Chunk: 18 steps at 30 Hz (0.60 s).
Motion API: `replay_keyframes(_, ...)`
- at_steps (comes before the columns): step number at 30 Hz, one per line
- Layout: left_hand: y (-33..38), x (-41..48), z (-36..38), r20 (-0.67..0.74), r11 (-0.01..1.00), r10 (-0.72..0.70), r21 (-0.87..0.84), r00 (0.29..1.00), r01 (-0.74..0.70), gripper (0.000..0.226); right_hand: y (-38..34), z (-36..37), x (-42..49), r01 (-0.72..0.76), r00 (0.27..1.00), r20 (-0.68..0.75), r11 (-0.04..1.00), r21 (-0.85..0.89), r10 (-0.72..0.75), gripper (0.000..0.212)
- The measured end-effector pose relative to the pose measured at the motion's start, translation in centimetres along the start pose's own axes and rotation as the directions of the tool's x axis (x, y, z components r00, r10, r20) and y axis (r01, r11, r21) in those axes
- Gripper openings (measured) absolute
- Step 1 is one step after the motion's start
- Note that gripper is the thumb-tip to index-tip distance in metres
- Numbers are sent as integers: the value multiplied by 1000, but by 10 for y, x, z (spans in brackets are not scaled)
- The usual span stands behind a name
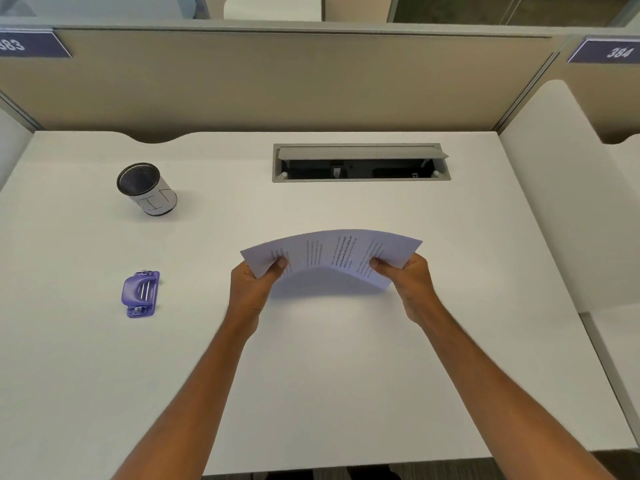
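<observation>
A printed sheet of paper [329, 252] arches upward above the middle of the white desk [329, 375], held off the surface. My left hand [254, 289] pinches its left edge with the thumb on top. My right hand [407, 282] pinches the right edge the same way. Lines of text run across the sheet. Both forearms reach in from the near edge of the desk.
A purple hole punch [140, 294] lies at the left of the desk. A black mesh cup wrapped in white paper [147, 189] stands at the far left. A grey cable box with its lid open [360, 162] sits in the desk by the beige partition [277, 81].
</observation>
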<state>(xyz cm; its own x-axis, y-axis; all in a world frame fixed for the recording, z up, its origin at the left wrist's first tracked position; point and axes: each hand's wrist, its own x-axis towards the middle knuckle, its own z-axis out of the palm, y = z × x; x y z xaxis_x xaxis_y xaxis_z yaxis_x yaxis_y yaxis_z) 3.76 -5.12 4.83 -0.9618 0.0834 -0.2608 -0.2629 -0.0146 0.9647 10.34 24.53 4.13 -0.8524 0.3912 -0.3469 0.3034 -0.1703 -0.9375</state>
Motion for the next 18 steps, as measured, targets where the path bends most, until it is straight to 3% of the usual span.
replay_keyframes(11, 10, 8, -11, -34, 990, -50, -132, 998, 45, 33, 0, -23, 7, 14, 999, 46, 996, -90, -9, 24)
replay_keyframes(18, 13, 10, -14, 44, 936, -91, -338, 995, 101, 39, -23, -24, 8, 30, 998, 60, 999, 39, -32, 16)
